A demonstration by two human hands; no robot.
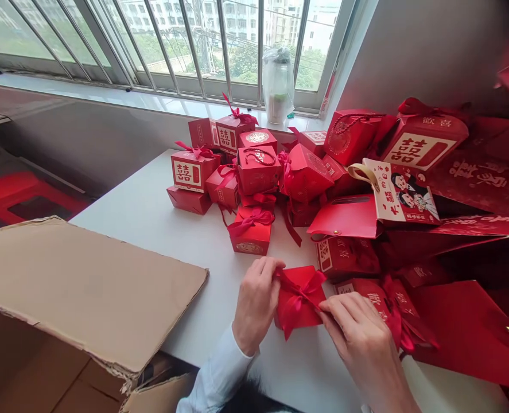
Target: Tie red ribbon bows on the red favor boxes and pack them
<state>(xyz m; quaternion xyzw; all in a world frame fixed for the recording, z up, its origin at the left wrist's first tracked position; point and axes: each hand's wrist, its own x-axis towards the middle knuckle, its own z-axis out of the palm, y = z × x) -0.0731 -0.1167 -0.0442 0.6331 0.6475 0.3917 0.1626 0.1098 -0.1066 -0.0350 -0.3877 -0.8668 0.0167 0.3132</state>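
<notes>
A small red gift box sits on the white table, its top crossed by a red ribbon tied in a bow. On the box's left side, my left hand has its fingers curled and pinches the ribbon near the upper left corner. My right hand pinches the ribbon on the right side between thumb and forefinger. Just beyond stands another red box with a ribbon bow. The underside of the box between my hands is hidden.
An open cardboard box rises at the table's left front. Several red gift boxes are heaped at the back, and larger red packages crowd the right. A plastic-wrapped cup stands on the sill by the barred window.
</notes>
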